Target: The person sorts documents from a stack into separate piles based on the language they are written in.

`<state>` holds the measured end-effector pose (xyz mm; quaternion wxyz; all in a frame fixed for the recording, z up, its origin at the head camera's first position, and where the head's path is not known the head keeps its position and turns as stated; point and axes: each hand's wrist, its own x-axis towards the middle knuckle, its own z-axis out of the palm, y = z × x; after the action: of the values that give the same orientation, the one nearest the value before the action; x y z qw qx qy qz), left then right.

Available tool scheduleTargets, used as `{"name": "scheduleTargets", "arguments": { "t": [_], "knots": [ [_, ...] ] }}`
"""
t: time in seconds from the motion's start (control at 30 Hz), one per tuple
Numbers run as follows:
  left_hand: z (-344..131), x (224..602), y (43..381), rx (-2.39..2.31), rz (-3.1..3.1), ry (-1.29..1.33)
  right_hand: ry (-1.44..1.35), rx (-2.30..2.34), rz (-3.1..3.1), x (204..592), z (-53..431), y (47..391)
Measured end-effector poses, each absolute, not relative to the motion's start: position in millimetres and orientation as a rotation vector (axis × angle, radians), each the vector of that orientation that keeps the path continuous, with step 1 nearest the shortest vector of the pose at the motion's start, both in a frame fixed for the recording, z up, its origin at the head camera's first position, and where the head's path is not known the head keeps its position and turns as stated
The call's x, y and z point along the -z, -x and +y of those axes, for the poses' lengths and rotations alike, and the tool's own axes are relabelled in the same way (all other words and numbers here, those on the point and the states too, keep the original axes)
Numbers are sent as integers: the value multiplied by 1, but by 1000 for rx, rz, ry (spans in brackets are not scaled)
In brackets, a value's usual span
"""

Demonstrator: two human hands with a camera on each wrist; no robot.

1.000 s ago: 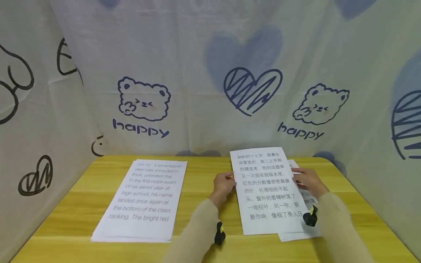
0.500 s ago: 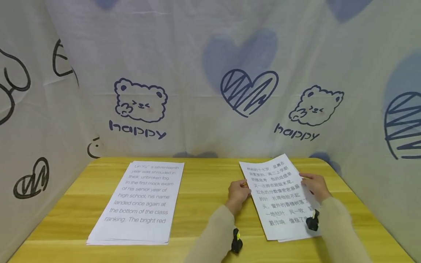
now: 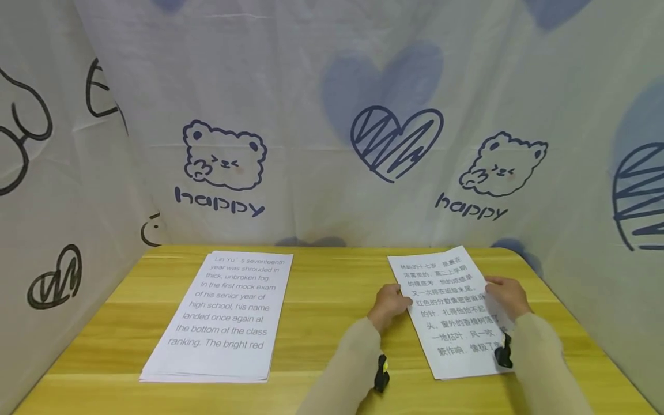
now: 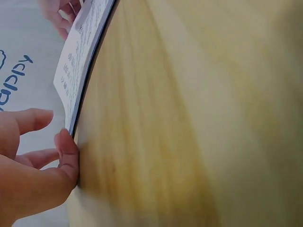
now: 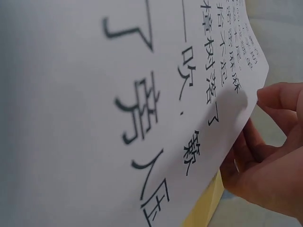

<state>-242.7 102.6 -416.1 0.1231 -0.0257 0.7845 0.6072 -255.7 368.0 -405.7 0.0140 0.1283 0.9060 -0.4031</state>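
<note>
A white sheet of paper (image 3: 451, 323) printed with Chinese text lies at the right of the table, covering the sheet below it. My left hand (image 3: 389, 305) is at its left edge, thumb close against the paper. In the left wrist view the loosely bent fingers (image 4: 68, 151) meet the paper's edge, and another finger stands apart from it. On the opposite side, my right hand (image 3: 508, 297) pinches the right edge. The right wrist view has the thumb (image 5: 277, 97) at the rim of the paper (image 5: 71, 118) and the other fingers beneath, with that edge raised.
A stack of paper (image 3: 223, 317) printed with English text lies at the left of the wooden table (image 3: 327, 340), its edges slightly uneven. A white cloth (image 3: 311, 115) with bears and hearts hangs behind the table and along both sides.
The Chinese-text sheet has moved right and lies over the sheet that showed beside it. Both hands have shifted right with it.
</note>
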Motion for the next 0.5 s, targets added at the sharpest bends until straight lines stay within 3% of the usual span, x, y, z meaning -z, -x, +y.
{"name": "scheduleTargets", "arguments": {
  "t": [0.5],
  "knots": [
    [94,406,241,-1694,2202,-11,-553,1188,2748,409,371,256]
  ]
}}
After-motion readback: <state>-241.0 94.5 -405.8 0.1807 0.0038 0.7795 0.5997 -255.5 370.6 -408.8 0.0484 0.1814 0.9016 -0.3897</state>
